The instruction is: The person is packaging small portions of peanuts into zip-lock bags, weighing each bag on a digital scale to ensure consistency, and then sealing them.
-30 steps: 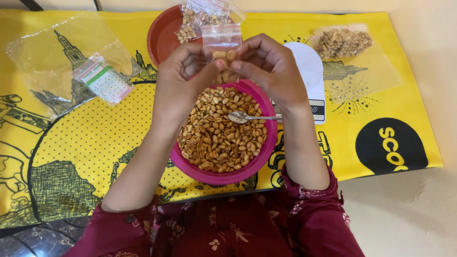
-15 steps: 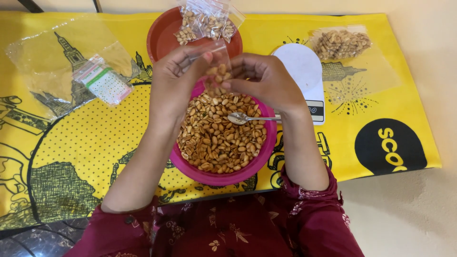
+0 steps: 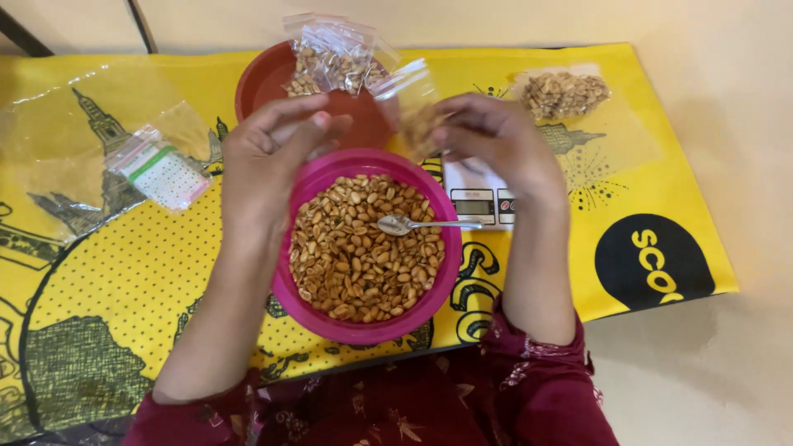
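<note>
Holding small nut bag in right hand, left hand open, empty, above pink bowl

- My left hand is up in front of me, back facing the camera, fingers loosely curled with nothing in them.
- My right hand is level with it, fingers pinched shut on a little clear bag.
- Both forearms bare, maroon sleeves pushed up near my elbows.
</note>
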